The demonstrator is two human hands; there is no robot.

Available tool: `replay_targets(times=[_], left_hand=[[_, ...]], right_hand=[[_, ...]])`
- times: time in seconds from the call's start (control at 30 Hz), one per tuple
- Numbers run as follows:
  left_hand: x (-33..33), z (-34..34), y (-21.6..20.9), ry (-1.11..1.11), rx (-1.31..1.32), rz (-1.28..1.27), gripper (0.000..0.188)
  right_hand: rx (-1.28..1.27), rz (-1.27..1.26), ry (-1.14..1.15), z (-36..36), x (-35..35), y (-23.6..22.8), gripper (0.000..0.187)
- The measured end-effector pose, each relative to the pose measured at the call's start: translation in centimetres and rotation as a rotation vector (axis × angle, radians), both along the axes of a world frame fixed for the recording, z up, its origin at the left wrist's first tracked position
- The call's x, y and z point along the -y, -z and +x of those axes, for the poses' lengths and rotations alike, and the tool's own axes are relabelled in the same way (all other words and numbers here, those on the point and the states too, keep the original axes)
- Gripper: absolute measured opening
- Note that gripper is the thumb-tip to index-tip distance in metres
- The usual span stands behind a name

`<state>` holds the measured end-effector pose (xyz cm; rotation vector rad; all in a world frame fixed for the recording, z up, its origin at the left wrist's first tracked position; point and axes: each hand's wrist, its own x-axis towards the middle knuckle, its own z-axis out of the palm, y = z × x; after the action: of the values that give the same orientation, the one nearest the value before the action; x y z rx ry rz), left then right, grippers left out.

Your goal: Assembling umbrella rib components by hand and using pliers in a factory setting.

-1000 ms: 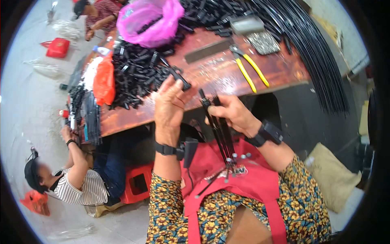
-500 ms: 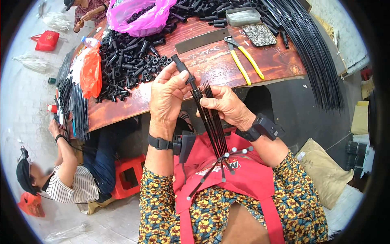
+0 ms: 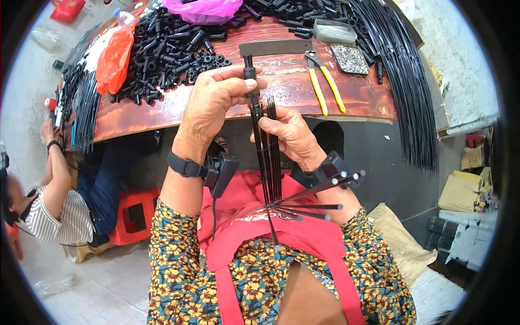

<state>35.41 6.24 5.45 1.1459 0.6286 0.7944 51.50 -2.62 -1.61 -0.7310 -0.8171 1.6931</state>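
My left hand (image 3: pixel 208 103) is closed on a black plastic umbrella runner (image 3: pixel 249 76), a stepped tube held nearly upright, pinched by thumb and fingers. Thin black umbrella ribs (image 3: pixel 262 165) hang from its lower end toward my lap. Close by on the right, my right hand (image 3: pixel 292 135) pinches several of these ribs between thumb and fingers, and their free upper ends stick up above the thumb. Down over my red apron (image 3: pixel 281 227) the ribs meet at a joint, and arms with grey tips (image 3: pixel 339 207) fan out, mostly rightward.
The wooden table (image 3: pixel 179 111) bears a heap of black tubular parts (image 3: pixel 168 54), yellow-handled pliers (image 3: pixel 325 84), a flat metal bar (image 3: pixel 276 47), a tin of small metal pieces (image 3: pixel 350 59) and a long rib bundle (image 3: pixel 403 97). A co-worker (image 3: pixel 59 200) sits at left.
The runner has turned from leaning left to nearly upright. The grey-tipped arms have spread apart, several swinging right. Both hands keep their holds, and the view has shifted.
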Motion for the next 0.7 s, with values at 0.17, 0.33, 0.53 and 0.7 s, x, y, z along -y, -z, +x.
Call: replay_targets(times=[0.17,0.33,0.53,0.7], left_hand=[[0.3,0.0,0.0,-0.083,-0.030,-0.012,0.024],[-0.3,-0.1,1.2,-0.056,-0.008,-0.078,0.014],[-0.3,-0.1,1.8,-0.015,0.075,-0.096,0.014],[-0.4,-0.3,2.0,-0.012,0.118,-0.067,0.017]], right_hand=[[0.005,-0.012,0.052,-0.3,0.1,0.7,0.024],[0.039,0.000,0.012,0.2,0.2,0.4,0.021],[0.056,-0.007,-0.017,0.6,0.0,0.0,0.019],[0.048,-0.003,-0.041,0.1,-0.1,0.0,0.040]])
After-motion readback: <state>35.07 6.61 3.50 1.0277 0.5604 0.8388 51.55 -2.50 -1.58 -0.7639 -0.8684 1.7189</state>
